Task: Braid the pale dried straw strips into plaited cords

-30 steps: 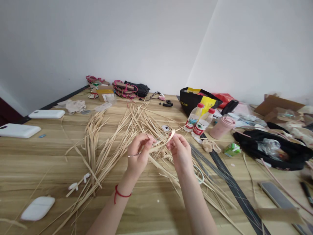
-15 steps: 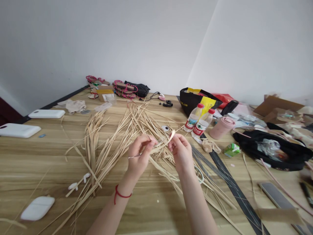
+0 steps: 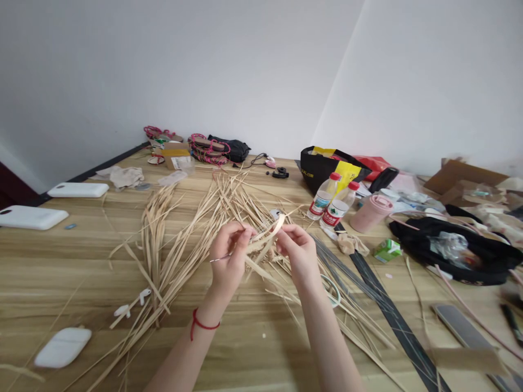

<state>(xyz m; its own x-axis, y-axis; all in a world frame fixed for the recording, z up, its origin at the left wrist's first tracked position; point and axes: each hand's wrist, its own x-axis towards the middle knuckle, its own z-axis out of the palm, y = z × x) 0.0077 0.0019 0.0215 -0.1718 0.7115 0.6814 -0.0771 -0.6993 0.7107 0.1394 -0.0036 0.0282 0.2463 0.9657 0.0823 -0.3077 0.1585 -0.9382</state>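
My left hand [image 3: 229, 255], with a red cord at the wrist, is closed around a thin metal rod [image 3: 219, 258]; whether its far tip is a hook or a needle point I cannot tell. A pale straw strip [image 3: 280, 222] runs between both hands and curls upward in a loop near the right fingertips. My right hand [image 3: 301, 257] pinches that strip between thumb and fingers. More straw ends hang under the hands. Beneath and beyond them, loose straw strips [image 3: 196, 234] lie spread over the wooden table [image 3: 261, 348].
Two red-capped bottles [image 3: 337, 207], a pink cup [image 3: 372, 212] and a black-yellow bag [image 3: 318, 171] stand back right. A black pouch [image 3: 408, 245] and a phone [image 3: 466, 325] lie at right. White earbuds [image 3: 122, 311] and a white case [image 3: 63, 347] are at left.
Both hands have shifted slightly left, the right one a little more, so they are closer together. The strip's loop has moved left with them and stands taller.
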